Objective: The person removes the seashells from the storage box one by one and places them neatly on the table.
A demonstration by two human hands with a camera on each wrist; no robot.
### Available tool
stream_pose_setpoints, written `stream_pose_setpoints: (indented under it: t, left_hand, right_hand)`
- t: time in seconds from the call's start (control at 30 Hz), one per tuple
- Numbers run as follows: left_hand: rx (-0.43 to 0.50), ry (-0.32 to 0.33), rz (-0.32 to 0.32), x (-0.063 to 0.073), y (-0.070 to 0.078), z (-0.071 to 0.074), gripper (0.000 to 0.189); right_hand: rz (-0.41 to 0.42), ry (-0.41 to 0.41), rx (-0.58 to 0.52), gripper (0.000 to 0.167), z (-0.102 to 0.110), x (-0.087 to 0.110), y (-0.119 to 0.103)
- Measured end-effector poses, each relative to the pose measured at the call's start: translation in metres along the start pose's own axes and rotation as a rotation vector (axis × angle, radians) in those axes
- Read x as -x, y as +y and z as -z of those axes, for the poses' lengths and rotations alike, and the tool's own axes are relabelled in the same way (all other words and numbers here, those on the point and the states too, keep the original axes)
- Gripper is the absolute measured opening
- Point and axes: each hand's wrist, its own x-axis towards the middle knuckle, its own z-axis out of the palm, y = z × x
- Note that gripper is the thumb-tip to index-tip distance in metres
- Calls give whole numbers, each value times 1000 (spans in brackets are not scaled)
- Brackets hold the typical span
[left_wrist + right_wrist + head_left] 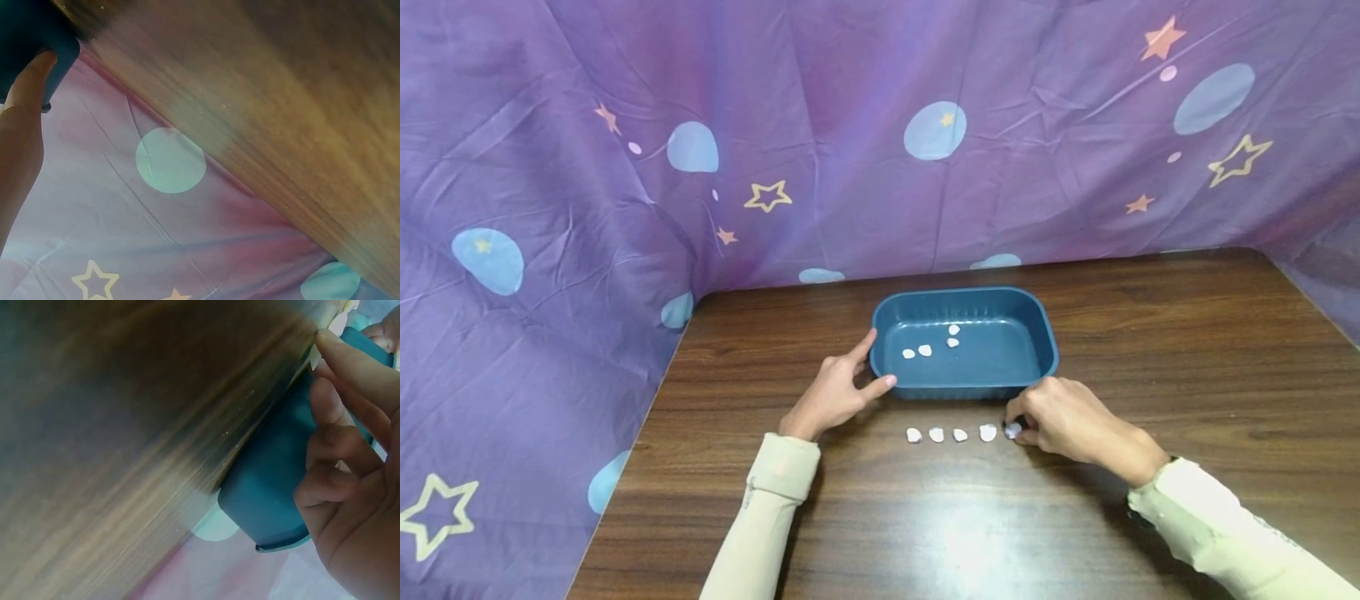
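Observation:
A blue plastic basin stands on the table with several small white pebble-like pieces on its floor. My left hand touches the basin's left end, its fingers stretched along the side and the thumb at the near corner. In front of the basin, several similar white pieces lie in a row. At the row's right end my right hand pinches one white pebble-like piece between thumb and forefinger, close to the table top. The right wrist view shows that piece edge-on, the other fingers curled.
The brown wooden table has a glossy top with a bright reflection near the front. A purple curtain with stars and blue ovals hangs behind it and along the left side.

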Motion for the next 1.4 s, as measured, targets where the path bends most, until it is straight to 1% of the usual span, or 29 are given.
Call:
stream_pose_setpoints:
  t: [0.33,0.53,0.73,0.87,0.97,1.17,1.23,1.4]
  left_hand:
    - [-5,-3,6,1,2,1,85]
    - [-9,-5,4,0,3,2,85]
    - [-27,4,5,0,2,2,86]
    - [-22,4,12,0,2,1,86]
    - [-12,8,15,0,1,0,85]
    - [-4,9,7,-1,2,0,85]
    - [-8,6,8,-1,2,0,85]
    - [6,3,12,1,2,1,85]
  right_hand:
    - [6,-4,-22,25,2,0,0]
    - [18,-27,-42,24,5,-1,-1]
    - [82,-67,-95,23,13,-6,0]
    - [130,-92,-134,22,19,-11,0]
    - [146,-99,-178,21,22,-14,0]
    - [149,-78,-283,18,30,-23,-1]
    - [156,-61,-298,17,32,-27,0]
    - [133,-40,-338,14,36,-42,4]
